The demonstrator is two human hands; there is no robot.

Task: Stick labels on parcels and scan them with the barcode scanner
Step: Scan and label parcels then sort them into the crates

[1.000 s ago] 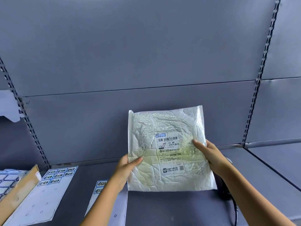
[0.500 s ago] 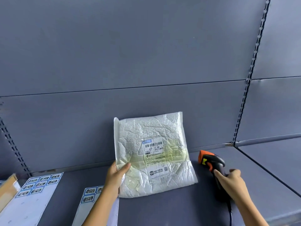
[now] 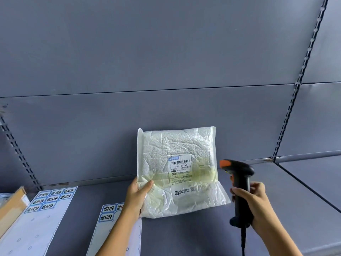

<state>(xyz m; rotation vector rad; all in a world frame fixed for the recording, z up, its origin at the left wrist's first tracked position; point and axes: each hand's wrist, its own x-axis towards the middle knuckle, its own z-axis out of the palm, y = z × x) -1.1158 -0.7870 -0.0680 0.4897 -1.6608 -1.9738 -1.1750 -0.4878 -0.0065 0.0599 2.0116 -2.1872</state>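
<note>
A white crinkled plastic parcel (image 3: 177, 146) stands tilted on the grey shelf, leaning back toward the rear panel. A printed shipping label (image 3: 180, 169) with a barcode is stuck on its front. My left hand (image 3: 137, 195) grips the parcel's lower left edge. My right hand (image 3: 253, 202) holds the black barcode scanner (image 3: 239, 179) by its handle, upright, just right of the parcel. The scanner's orange-tipped head points left at the label. Its cable hangs down below my hand.
Two white sheets of blue-framed stickers lie on the shelf (image 3: 184, 237): one (image 3: 108, 213) under my left forearm, one (image 3: 49, 200) further left. A brown cardboard box (image 3: 11, 206) sits at the far left edge. Slotted uprights (image 3: 287, 117) run up the back wall.
My right hand let go of the parcel, took the scanner from the shelf and raised it upright beside the parcel. My left hand kept holding the parcel, which now rests on the shelf.
</note>
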